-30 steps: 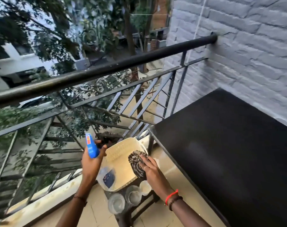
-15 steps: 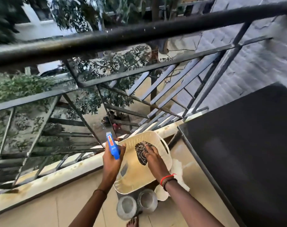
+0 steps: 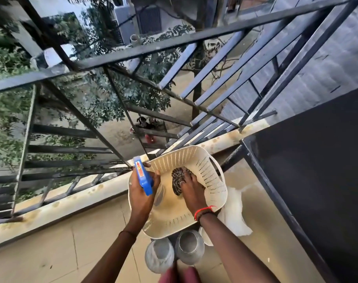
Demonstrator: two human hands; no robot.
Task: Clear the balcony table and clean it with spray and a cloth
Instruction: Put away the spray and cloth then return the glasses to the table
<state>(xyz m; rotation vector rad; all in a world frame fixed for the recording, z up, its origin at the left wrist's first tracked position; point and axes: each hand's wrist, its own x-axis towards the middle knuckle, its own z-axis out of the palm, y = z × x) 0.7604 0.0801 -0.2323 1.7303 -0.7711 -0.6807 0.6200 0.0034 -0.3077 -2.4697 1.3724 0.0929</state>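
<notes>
Black table [image 3: 317,170] by balcony railing [image 3: 133,52]; left hand [image 3: 142,195] fingers tight around spray bottle [image 3: 142,176], right hand [image 3: 191,190] fingers around cloth [image 3: 177,176] in basket [image 3: 210,172]

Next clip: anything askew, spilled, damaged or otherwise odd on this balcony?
Nothing spilled or broken. One oddity: a crumpled white sheet sticks out from under the cream perforated plastic basket, beside the black table. The pale balcony ledge carries rust-coloured stains.
</notes>
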